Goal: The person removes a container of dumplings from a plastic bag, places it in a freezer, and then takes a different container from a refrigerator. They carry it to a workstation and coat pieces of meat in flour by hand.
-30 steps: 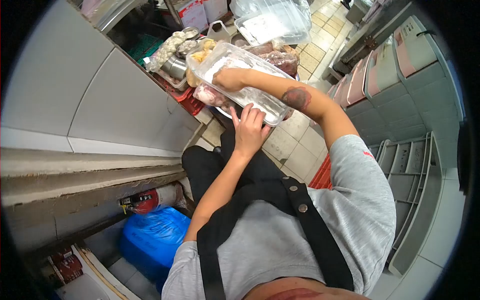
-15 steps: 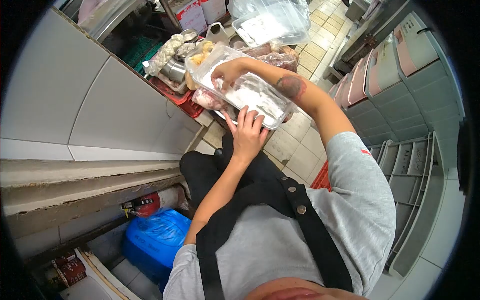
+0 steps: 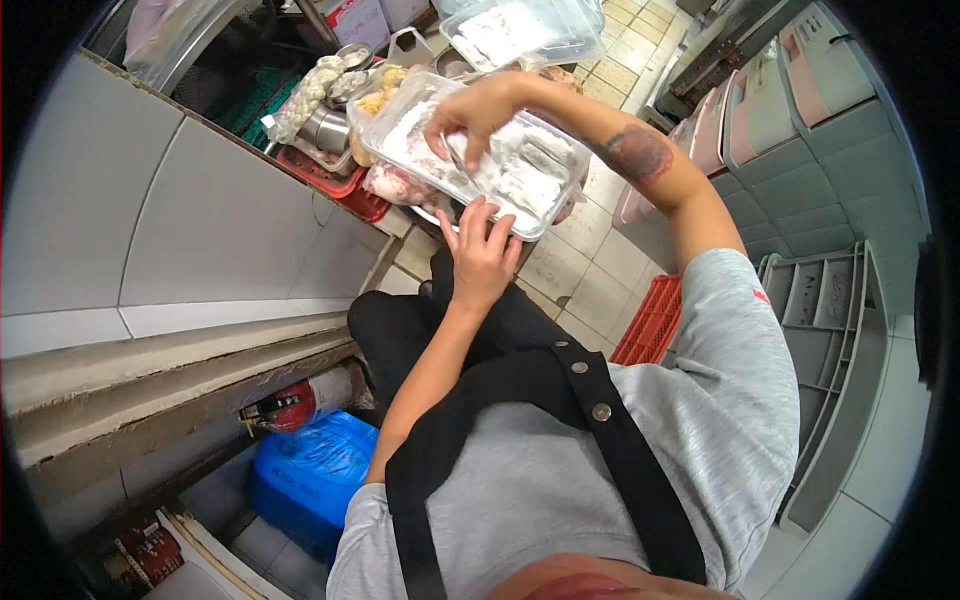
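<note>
A clear plastic tub (image 3: 548, 222) holds white powder and several pieces coated in it (image 3: 535, 165). My left hand (image 3: 482, 255) rests with fingers spread on the tub's near rim. Over the tub's left half, my right hand (image 3: 476, 118) points downward with its fingers bent together around a powder-coated piece (image 3: 458, 152). The fingers partly cover that piece, and its kind is not clear. Bare powder with a pinkish tint shows left of my right hand.
Behind the tub stands another clear container (image 3: 500, 38) with white powder. Left of it are a bag of pale round food (image 3: 305, 92), a metal pot (image 3: 325, 130) and a red tray (image 3: 325, 175). A red crate (image 3: 648, 320) and grey-pink bins (image 3: 770, 120) stand right.
My right hand has risen out of the powder, and a coated piece now shows under its fingers. My left hand stays on the rim. The whole view has shifted slightly.
</note>
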The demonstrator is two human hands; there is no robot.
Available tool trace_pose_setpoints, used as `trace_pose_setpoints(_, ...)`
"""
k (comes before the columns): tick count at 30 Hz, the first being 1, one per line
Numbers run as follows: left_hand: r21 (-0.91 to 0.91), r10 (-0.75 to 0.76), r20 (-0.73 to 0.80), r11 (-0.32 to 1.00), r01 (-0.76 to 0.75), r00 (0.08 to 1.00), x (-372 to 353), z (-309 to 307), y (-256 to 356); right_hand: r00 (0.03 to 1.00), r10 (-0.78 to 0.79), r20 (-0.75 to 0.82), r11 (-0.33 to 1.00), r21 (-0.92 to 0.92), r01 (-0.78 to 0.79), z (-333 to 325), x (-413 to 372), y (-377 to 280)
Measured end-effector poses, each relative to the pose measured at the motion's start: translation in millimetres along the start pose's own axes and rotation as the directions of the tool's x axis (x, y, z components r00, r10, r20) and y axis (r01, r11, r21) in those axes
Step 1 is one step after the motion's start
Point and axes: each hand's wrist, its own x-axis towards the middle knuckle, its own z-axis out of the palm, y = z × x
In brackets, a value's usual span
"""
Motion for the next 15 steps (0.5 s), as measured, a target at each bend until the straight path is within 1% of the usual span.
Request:
trace_pose_setpoints(1,-0.019,-0.008,-0.017,1.0,0.008,1.0,0,1,-1,0.996,0.085,0.027,0.99,0.108,-0.088,13,-10,-15)
trace_pose_setpoints(3,-0.032,-0.01,-0.09,0.999,0.007,0.996,-3,3,-3,0.994,0.102,0.038,0.995,0.006,-0.102,32,-15,-1)
trace_pose_setpoints(4,-0.054,-0.025,-0.119,0.998,0.018,0.993,-4,4,-4,0.988,0.148,0.051,0.988,-0.043,-0.146,39,-19,-3)
trace_pose_setpoints(5,-0.076,-0.041,-0.146,0.997,0.03,0.988,-5,5,-6,0.991,0.131,0.017,0.988,-0.081,-0.129,45,-24,-6)
trace_pose_setpoints(7,-0.06,-0.046,-0.14,0.997,0.038,0.989,-6,6,-11,0.995,0.09,-0.05,0.983,-0.155,-0.097,53,-34,-15)
trace_pose_setpoints(8,-0.049,-0.045,-0.126,0.998,0.039,0.991,-6,5,-14,0.989,0.144,-0.041,0.959,-0.241,-0.15,55,-36,-22)
trace_pose_setpoints(12,-0.045,-0.042,-0.123,0.998,0.036,0.992,-2,2,-17,0.989,0.039,-0.141,0.92,-0.381,-0.091,70,-42,-27)
trace_pose_setpoints(15,-0.035,-0.031,-0.119,0.999,0.027,0.992,-2,2,-21,0.967,-0.066,-0.247,0.871,-0.487,-0.065,76,-49,-28)
